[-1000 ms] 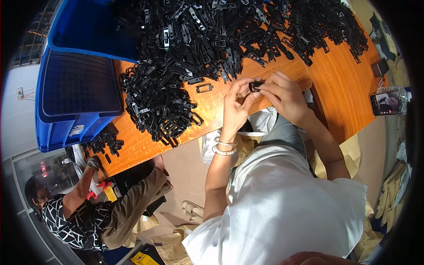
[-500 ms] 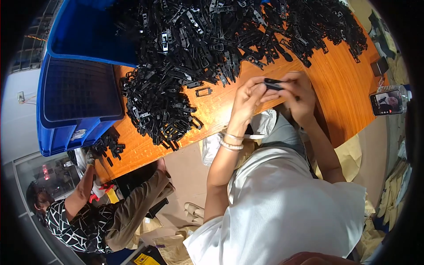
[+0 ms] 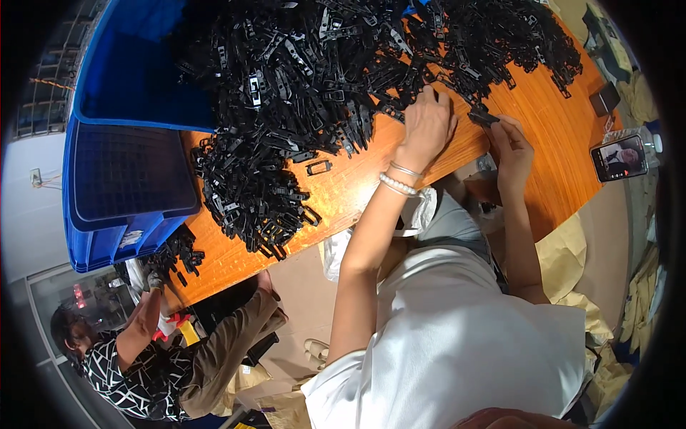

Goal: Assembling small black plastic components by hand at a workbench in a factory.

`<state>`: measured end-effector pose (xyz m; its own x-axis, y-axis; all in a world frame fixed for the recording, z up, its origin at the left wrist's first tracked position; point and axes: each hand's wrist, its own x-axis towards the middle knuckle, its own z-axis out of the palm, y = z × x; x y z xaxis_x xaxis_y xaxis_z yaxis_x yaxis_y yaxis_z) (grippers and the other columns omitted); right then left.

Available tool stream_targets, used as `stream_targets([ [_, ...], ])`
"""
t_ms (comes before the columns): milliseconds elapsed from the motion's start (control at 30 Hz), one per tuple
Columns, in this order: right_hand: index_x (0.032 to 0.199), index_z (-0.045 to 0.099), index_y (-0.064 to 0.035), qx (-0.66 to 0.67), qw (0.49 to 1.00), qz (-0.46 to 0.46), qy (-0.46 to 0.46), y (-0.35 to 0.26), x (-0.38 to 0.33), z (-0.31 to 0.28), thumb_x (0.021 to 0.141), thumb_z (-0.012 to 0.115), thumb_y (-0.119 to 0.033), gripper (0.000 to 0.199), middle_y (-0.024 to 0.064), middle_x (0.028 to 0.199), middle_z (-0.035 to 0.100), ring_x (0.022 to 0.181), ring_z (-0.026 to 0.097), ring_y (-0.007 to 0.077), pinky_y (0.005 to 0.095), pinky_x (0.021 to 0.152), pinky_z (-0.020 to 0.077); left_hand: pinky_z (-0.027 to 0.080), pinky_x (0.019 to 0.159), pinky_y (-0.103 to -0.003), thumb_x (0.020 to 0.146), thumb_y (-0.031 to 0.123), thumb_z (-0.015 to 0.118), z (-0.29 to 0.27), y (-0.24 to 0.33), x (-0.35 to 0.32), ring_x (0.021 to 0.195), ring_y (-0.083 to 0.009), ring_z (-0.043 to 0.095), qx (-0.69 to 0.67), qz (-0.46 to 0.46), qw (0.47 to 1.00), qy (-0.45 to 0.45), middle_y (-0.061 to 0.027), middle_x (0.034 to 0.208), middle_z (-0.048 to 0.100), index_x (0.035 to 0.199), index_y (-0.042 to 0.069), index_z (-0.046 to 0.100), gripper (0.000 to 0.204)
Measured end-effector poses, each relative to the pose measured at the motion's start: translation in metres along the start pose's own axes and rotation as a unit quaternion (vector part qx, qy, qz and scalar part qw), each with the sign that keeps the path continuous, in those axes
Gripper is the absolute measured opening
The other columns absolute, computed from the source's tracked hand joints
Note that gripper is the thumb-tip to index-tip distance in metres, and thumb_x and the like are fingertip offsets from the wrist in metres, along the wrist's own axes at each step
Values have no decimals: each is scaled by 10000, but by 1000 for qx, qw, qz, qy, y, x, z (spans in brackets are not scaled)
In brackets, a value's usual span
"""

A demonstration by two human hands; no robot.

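Note:
Black plastic parts, long and narrow with slots, lie in a large heap (image 3: 307,86) across the orange wooden table. At the heap's near edge, my left hand (image 3: 426,129) reaches forward with bent fingers, its fingertips touching or just beside some parts. The thumb stands apart from the fingers, and I see nothing held in that hand. Farther right, my right hand (image 3: 514,149) pinches a black plastic part (image 3: 482,116) between thumb and fingers, just over the table. A single black frame-shaped part (image 3: 319,167) lies alone to the left of my left hand.
Blue plastic crates (image 3: 132,179) stand at the table's left end. A phone (image 3: 620,159) leans on a clear bottle at the right, near a small black box (image 3: 604,99). Another person (image 3: 136,365) sits at lower left, one gloved hand by a smaller pile (image 3: 179,254).
My hands, together around a black part before, have parted. My left hand has moved forward to the heap's edge; my right has moved rightward and holds a black part.

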<state>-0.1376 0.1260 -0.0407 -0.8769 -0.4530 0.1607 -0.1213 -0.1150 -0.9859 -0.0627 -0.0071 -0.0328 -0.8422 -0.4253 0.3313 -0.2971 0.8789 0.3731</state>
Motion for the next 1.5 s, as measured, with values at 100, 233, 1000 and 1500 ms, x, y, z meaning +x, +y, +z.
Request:
stream_targets([
  [100,914,578,50,18,998,64,-8,3,2,-2,816,557,-60,149,-18,834,546,683,454,39,161,590,356,455,554,-352,710,68,572,7,-8,-9,718,-301,531,28,-22,999,25,-175,807,472,791,-18,494,141],
  [233,884,583,56,67,992,101,-27,-2,-1,8,802,575,-61,143,-9,827,545,678,455,37,167,588,352,445,528,-300,750,91,576,2,-5,-22,653,-227,541,-35,-80,989,121,-123,752,505,833,-35,509,165],
  [1000,758,590,28,9,990,38,-134,-16,-16,25,760,605,-24,54,21,694,536,579,479,60,186,535,378,257,375,-178,813,233,590,-29,16,-47,426,-41,398,-632,-294,717,2,3,532,494,684,8,534,265],
  [1500,862,607,16,146,965,157,-152,-2,-3,23,811,550,-88,129,63,739,599,641,548,97,200,542,404,324,488,-189,838,215,544,-36,-10,-19,571,-53,444,-583,-181,787,-90,4,668,529,727,-2,578,247],
])
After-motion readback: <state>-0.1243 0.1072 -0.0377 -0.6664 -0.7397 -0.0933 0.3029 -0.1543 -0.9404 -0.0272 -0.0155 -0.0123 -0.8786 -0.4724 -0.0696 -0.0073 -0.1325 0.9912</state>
